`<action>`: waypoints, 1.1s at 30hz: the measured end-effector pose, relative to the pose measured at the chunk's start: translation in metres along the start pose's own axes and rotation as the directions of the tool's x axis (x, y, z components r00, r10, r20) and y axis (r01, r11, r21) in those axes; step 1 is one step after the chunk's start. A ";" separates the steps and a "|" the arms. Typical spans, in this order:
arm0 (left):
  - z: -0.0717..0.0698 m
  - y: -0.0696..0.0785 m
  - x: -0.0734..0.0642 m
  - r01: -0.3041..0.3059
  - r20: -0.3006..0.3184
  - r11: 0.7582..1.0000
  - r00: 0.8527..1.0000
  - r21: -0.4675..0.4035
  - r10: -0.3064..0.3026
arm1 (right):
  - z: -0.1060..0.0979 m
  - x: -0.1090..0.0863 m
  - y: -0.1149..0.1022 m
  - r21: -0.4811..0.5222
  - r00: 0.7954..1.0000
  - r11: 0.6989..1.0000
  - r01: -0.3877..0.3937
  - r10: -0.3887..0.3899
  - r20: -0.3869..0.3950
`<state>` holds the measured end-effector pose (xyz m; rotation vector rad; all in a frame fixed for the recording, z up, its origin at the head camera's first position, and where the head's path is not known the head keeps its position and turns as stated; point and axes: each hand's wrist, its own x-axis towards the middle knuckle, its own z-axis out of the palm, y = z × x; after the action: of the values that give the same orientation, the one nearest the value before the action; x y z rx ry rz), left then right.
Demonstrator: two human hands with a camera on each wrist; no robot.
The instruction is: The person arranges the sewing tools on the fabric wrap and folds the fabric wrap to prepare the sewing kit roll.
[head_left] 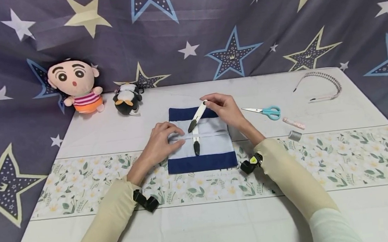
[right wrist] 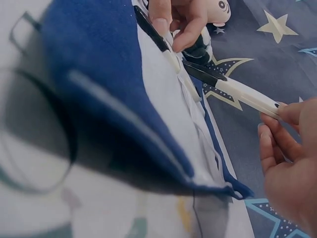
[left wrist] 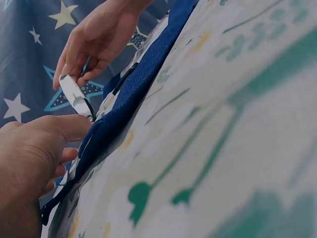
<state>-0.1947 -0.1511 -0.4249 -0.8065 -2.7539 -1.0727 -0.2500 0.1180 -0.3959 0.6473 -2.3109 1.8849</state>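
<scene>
Two bare hands are seen at work over one rectangular navy-and-pale-blue cloth (head_left: pixel 201 163), which is laid flat on the table (head_left: pixel 208 228) and is edged by two navy bands. Two white sticks with black tips are counted. The first stick (head_left: pixel 199 113) is pinched at its white end between the thumb and fingers of the right hand (head_left: pixel 227 109); its black tip is pointed down and to the left over the cloth, and whether anything is touched by it cannot be told. The second stick (head_left: pixel 196 141) is laid on the middle of the cloth, black tip toward the person, where it is met by one thin white strip (head_left: pixel 216 134). By the left hand (head_left: pixel 163 139) the cloth's left side is covered in part; its fingers are bent, thumb and forefinger held a little apart, with nothing plainly gripped.

To the right, one pair of blue-handled scissors (head_left: pixel 267 112), one small pink bar (head_left: pixel 294 123), one silvery spool (head_left: pixel 295 136) and one headband (head_left: pixel 335 81) are spread out. At the back left, two plush toys are placed: one doll (head_left: pixel 78 83) and one penguin (head_left: pixel 127 100).
</scene>
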 end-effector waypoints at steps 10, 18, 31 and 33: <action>0.002 0.002 0.002 0.012 -0.006 1.000 1.000 0.013 -0.012 | 0.009 0.009 -0.002 -0.086 0.997 0.996 0.023 -0.017 0.074; 0.000 0.001 0.000 0.023 -0.010 1.000 1.000 0.007 -0.023 | 0.016 0.017 -0.005 -0.099 0.989 0.994 -0.044 0.057 0.133; 0.002 0.001 0.002 0.050 0.003 0.999 0.999 -0.019 -0.050 | 0.022 0.027 -0.004 -0.210 0.980 0.975 -0.068 0.104 0.167; 0.001 0.002 0.002 0.050 0.001 0.999 0.999 -0.022 -0.050 | 0.024 0.028 -0.005 -0.208 0.982 0.976 -0.070 0.104 0.158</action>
<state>-0.1952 -0.1479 -0.4241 -0.7444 -2.7811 -1.1142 -0.2693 0.0869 -0.3879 0.7149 -2.6327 1.6554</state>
